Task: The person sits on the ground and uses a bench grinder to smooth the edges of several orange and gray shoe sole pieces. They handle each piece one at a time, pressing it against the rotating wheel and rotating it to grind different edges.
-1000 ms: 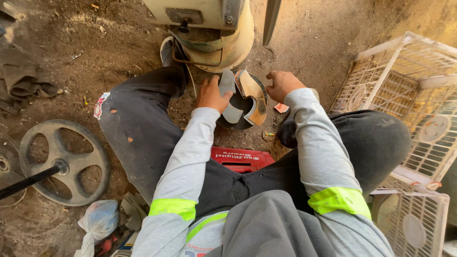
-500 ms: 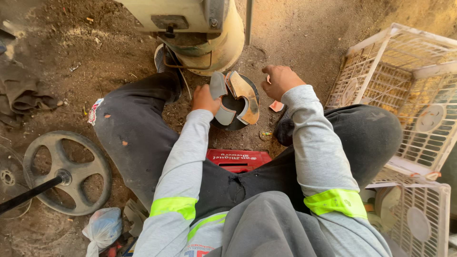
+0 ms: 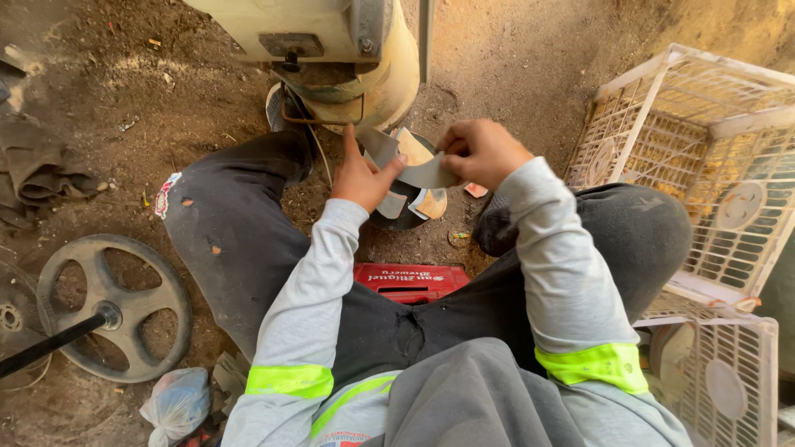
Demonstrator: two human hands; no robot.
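- Above the lap, both hands pinch one curved grey metal piece (image 3: 414, 170): left hand (image 3: 364, 175) closed on its left end, right hand (image 3: 480, 149) on its right.
- Below it, a dark round part (image 3: 410, 211) is largely hidden.
- The cream machine housing (image 3: 331, 41) is cut off at the top edge.
- Bare dirt floor (image 3: 513, 58); white grilles (image 3: 704, 157) at right, spoked wheel (image 3: 112, 306) at left.

Metal strip (image 3: 422, 172) sits between both hands, machine (image 3: 331, 50) just beyond; wheel (image 3: 112, 305) lies far left, grilles (image 3: 704, 149) stacked right.
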